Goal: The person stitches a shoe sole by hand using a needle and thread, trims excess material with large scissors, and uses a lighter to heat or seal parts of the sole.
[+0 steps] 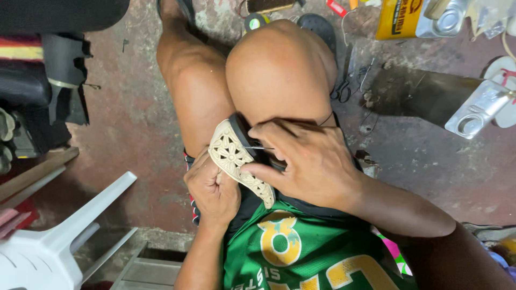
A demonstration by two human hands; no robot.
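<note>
Green shirt (301,252) sits lowest, and above it the left hand (212,190) squeezes a cream sandal sole (236,161) against the knees (279,70), while the right hand (309,158) pinches a thin needle (259,147) poking into it.

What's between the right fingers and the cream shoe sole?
In the head view, a thin metal needle spans from the right hand fingers to the cream shoe sole, which the left hand steadies.

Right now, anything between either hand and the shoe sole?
Nothing visible. The left hand grips the cream patterned sole from below; the right hand presses on it directly, pinching a thin needle against it. Both are already in contact.
</note>
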